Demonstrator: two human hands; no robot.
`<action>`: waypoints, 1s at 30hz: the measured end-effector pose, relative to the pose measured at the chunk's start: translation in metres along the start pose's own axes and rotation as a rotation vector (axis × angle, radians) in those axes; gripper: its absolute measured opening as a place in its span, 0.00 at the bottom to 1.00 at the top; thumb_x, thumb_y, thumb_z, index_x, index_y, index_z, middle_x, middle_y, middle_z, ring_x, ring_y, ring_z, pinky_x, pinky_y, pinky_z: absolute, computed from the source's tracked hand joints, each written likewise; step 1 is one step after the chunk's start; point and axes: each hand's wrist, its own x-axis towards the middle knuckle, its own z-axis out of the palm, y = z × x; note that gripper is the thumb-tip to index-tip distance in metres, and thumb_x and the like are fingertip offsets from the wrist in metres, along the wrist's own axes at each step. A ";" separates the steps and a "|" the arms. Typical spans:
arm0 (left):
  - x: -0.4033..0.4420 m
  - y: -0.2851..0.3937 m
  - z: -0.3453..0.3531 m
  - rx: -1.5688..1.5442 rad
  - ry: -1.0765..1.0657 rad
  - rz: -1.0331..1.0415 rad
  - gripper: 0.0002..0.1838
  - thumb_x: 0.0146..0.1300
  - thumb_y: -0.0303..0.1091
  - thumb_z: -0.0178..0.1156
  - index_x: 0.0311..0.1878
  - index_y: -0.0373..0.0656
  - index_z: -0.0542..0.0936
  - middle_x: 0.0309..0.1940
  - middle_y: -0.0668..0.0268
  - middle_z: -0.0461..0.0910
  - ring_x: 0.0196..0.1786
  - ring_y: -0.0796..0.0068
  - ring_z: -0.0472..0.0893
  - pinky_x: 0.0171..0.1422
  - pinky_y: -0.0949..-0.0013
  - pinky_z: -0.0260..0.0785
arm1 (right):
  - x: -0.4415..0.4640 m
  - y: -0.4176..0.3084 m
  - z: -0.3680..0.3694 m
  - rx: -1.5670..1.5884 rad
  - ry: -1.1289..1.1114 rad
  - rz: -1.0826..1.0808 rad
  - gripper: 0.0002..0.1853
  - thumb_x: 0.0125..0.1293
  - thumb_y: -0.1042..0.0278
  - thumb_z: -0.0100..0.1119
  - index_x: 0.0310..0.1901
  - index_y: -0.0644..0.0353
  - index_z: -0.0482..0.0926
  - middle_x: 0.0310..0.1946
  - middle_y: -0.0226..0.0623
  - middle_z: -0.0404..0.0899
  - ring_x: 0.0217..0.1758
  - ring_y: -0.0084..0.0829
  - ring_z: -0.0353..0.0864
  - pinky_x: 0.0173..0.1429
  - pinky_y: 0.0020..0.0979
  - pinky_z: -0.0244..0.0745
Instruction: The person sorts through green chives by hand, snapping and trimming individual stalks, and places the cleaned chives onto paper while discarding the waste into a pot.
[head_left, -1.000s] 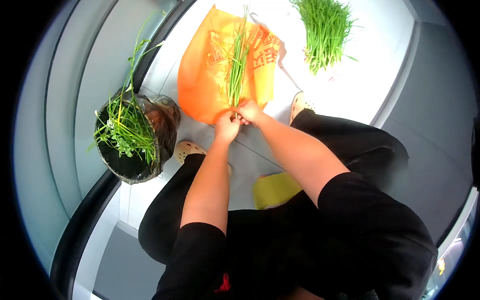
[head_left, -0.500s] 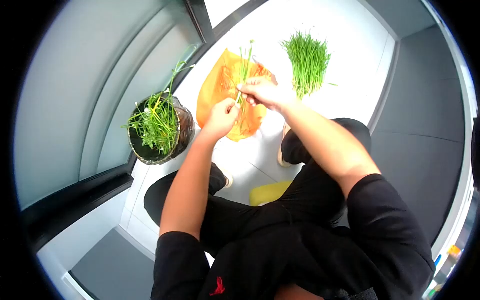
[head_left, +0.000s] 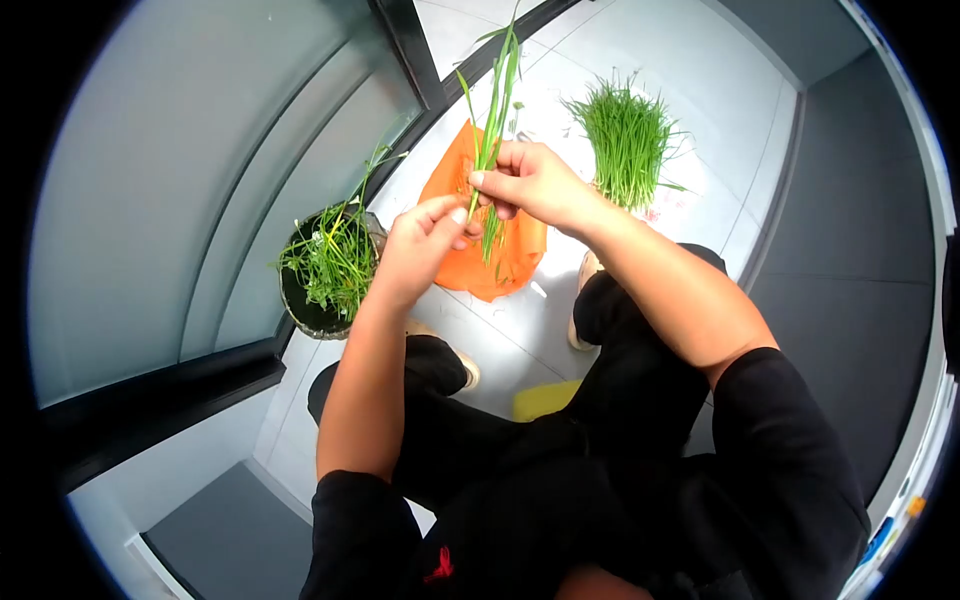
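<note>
A few garlic chives point(head_left: 497, 95) stand upright in my right hand point(head_left: 530, 185), pinched between thumb and fingers, with their leaf tips pointing away from me. Just below and to the left, my left hand point(head_left: 420, 245) is closed, thumb against fingers, at the pale lower end of a stalk. Under both hands an orange plastic bag point(head_left: 500, 270) lies on the floor, with more chive stalks on it, partly hidden by my hands. To the right of the bag rests a thick, neat bunch of chives point(head_left: 625, 145).
At the left, a dark bin point(head_left: 298, 310) holds tangled green trimmings point(head_left: 335, 262), against a frosted glass panel point(head_left: 240, 190). Something yellow-green point(head_left: 543, 400) lies between my shoes. A grey panel point(head_left: 840, 290) runs along the right side.
Both hands have come closer to me with the chives, which appear larger and higher in view. The camera view has shifted slightly, and the scene looks less bright.
</note>
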 end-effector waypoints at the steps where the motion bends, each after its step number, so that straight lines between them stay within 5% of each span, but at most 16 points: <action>1: 0.001 -0.003 0.005 -0.041 0.047 0.027 0.12 0.61 0.28 0.54 0.45 0.31 0.74 0.31 0.67 0.77 0.35 0.82 0.76 0.40 0.79 0.68 | 0.000 0.001 -0.001 0.032 0.014 0.010 0.10 0.61 0.64 0.56 0.30 0.62 0.75 0.21 0.26 0.74 0.20 0.15 0.70 0.25 0.17 0.67; 23: 0.000 -0.005 0.011 0.022 0.082 0.125 0.04 0.60 0.25 0.55 0.32 0.36 0.72 0.25 0.71 0.72 0.27 0.87 0.71 0.31 0.82 0.65 | 0.001 -0.007 -0.010 0.157 0.137 0.033 0.10 0.61 0.61 0.57 0.29 0.58 0.72 0.22 0.27 0.74 0.21 0.16 0.72 0.28 0.18 0.67; 29: -0.001 -0.005 -0.003 0.246 0.173 0.197 0.14 0.65 0.33 0.49 0.22 0.38 0.68 0.17 0.70 0.67 0.23 0.83 0.64 0.30 0.77 0.59 | -0.001 -0.008 -0.008 0.145 0.121 0.052 0.11 0.61 0.60 0.56 0.30 0.58 0.71 0.21 0.27 0.74 0.20 0.16 0.71 0.28 0.17 0.65; 30: -0.001 -0.001 -0.011 0.520 0.219 0.211 0.15 0.63 0.35 0.50 0.22 0.37 0.68 0.16 0.65 0.67 0.22 0.77 0.66 0.30 0.73 0.61 | -0.001 -0.008 -0.008 0.141 0.115 0.045 0.11 0.61 0.60 0.56 0.30 0.58 0.71 0.22 0.27 0.74 0.20 0.16 0.71 0.28 0.17 0.65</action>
